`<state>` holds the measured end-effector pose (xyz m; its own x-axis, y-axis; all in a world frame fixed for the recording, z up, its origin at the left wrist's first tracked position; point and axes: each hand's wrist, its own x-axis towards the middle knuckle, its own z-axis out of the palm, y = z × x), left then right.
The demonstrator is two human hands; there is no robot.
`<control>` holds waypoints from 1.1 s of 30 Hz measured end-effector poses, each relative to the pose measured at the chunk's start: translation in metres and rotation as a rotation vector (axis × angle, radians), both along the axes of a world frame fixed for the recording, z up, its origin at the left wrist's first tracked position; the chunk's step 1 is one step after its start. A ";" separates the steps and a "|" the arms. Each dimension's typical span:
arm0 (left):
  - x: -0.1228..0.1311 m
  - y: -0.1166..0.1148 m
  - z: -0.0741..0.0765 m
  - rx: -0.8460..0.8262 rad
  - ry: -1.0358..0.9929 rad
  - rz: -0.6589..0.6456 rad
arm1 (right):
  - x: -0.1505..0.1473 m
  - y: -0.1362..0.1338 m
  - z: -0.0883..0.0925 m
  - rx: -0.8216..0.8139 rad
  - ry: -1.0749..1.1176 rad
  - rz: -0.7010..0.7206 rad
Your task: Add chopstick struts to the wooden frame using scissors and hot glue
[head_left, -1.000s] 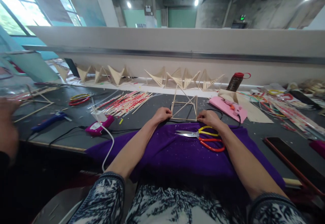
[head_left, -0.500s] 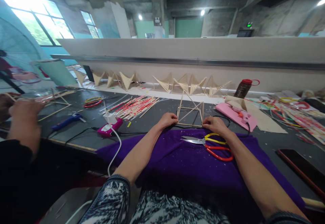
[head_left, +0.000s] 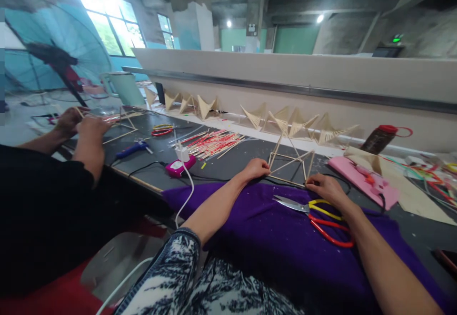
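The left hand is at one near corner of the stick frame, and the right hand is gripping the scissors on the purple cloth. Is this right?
Not quite: in the head view, the right hand has its fingertips at the other near corner of the stick frame, not on the scissors. The rest stands.

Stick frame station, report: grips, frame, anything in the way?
Left grip, right grip: pinching near corners of stick frame. Frame standing on dark table. Scissors on purple cloth near right grip, clear of frame.
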<state>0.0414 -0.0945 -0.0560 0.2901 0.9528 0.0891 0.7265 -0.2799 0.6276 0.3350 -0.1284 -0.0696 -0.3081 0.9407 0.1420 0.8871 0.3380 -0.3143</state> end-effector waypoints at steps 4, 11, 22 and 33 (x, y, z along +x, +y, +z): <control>0.001 0.000 -0.002 0.013 0.004 -0.005 | 0.003 0.001 -0.004 0.016 0.007 0.006; 0.002 0.002 -0.003 0.026 0.008 -0.032 | 0.004 0.001 -0.005 0.026 0.010 -0.007; 0.003 0.003 -0.005 0.032 0.020 -0.029 | 0.004 0.001 -0.005 0.027 0.016 -0.005; 0.002 0.005 0.004 0.005 0.011 -0.054 | -0.005 -0.002 0.005 0.041 0.044 -0.005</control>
<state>0.0429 -0.0895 -0.0515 0.3421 0.9353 0.0905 0.7169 -0.3220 0.6184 0.3304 -0.1306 -0.0646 -0.2963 0.9352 0.1940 0.8743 0.3474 -0.3390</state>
